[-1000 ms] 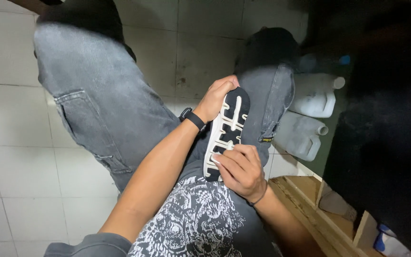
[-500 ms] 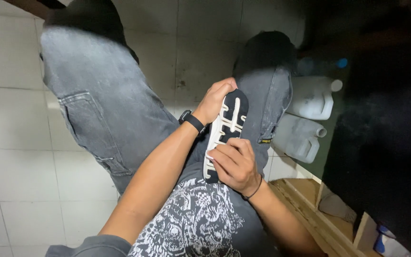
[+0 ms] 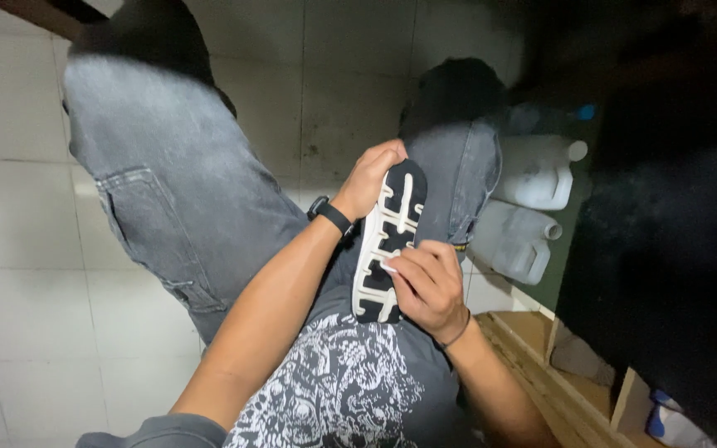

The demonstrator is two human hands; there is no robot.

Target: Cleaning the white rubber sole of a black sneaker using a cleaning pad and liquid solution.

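— Starting at the left, what's there?

— Pale square floor tiles (image 3: pixel 18 216), then the person's grey jeans (image 3: pixel 176 191), legs apart, seen from above.

— And the hands?

— The left hand (image 3: pixel 373 178) is curled shut around the toe end of a shoe (image 3: pixel 387 241), a black watch (image 3: pixel 331 214) on its wrist. The shoe lies sole-up over the lap, between the thighs, black with white tread bars. The right hand (image 3: pixel 425 286) is at the heel end, fingers pressed together and bent down onto the sole, pinching or picking at the tread.

— How far along does the work look?

— I'd judge it's in the middle. The sole is bare and turned up, and the right fingertips are busy near the heel; the toe half shows nothing being done to it. Whether anything is stuck in the grooves or already cleaned out, I can't tell: the picture is too dim there.

— Further right?

— Two white plastic jugs (image 3: pixel 533 178) lie on the floor beside the right leg. Below them is a wooden frame (image 3: pixel 541 365), like a low shelf or crate. Beyond that is a big dark mass, unlit.
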